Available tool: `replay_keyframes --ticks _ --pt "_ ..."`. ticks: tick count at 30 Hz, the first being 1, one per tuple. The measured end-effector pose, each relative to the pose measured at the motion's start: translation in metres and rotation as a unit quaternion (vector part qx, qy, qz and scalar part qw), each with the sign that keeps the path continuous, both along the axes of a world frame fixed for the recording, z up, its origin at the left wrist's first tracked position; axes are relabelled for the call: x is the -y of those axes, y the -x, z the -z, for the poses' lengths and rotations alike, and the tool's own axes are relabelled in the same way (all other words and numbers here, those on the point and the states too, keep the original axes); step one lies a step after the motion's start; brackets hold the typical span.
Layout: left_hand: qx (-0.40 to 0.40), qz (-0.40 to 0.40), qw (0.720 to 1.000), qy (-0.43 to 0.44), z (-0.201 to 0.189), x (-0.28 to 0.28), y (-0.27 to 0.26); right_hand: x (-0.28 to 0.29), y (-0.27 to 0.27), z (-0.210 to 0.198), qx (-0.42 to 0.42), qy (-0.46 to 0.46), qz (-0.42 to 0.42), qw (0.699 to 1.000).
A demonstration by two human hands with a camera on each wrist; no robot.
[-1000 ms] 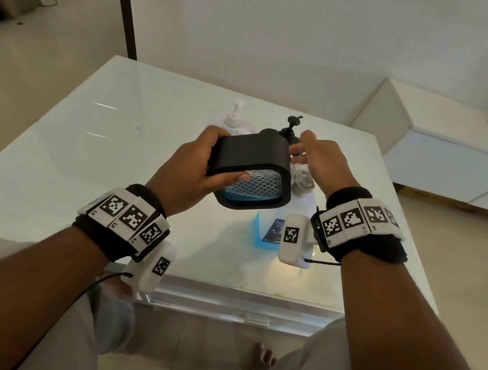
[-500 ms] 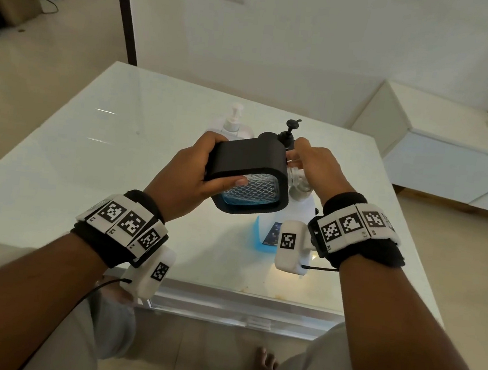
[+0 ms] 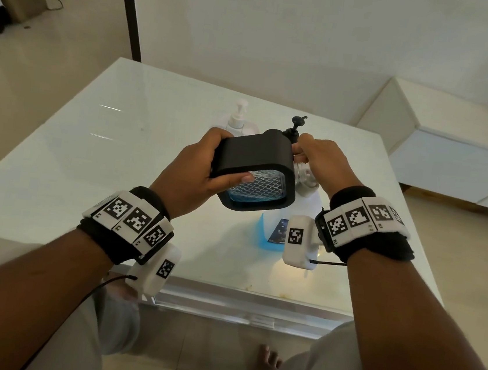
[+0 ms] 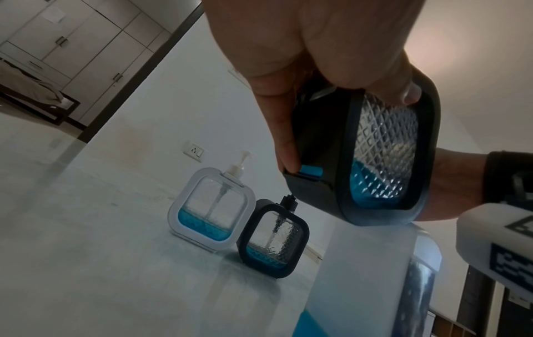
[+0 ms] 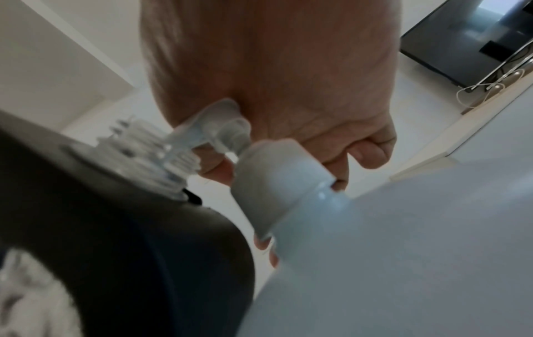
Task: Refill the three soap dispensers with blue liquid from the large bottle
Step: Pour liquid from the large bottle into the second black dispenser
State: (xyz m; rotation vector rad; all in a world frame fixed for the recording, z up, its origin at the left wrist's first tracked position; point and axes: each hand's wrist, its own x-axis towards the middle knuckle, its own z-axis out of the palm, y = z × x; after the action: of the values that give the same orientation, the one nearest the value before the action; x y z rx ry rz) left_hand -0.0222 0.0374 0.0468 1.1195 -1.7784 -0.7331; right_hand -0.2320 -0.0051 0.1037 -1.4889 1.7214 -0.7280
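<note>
White dispenser (image 4: 212,209) stands far-left on glossy desk (image 3: 86,167), black one (image 4: 274,241) touching or just beside it; both low on blue. Left hand (image 3: 195,176) wraps a third, black-framed dispenser (image 3: 256,174), diamond-textured clear glass, tilted above the desk. Right hand (image 3: 321,163) pinches its clear ribbed pump collar (image 5: 161,157), likely unscrewing. Advice: hold the body steady, twist only the collar, lift the tube out straight to avoid drips. Large bottle (image 3: 273,234), smooth translucent plastic, stands capped directly beneath.
</note>
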Motion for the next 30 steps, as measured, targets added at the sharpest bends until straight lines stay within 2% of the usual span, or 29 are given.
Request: replay_keyframes --ticks 6,12,30 --pt "0.005 0.002 1.0 0.002 0.0002 0.0001 -0.0014 -0.0002 -0.0008 0.0028 0.006 0.006 0.008 1.0" --pt "0.003 0.0 1.0 0.004 -0.0017 0.0005 -0.0005 -0.0026 0.001 0.0 0.062 -0.007 0.015 0.998" --pt "-0.005 0.002 1.0 0.003 -0.001 0.0006 -0.0001 0.0028 -0.0039 0.0046 0.005 -0.005 0.028 1.0"
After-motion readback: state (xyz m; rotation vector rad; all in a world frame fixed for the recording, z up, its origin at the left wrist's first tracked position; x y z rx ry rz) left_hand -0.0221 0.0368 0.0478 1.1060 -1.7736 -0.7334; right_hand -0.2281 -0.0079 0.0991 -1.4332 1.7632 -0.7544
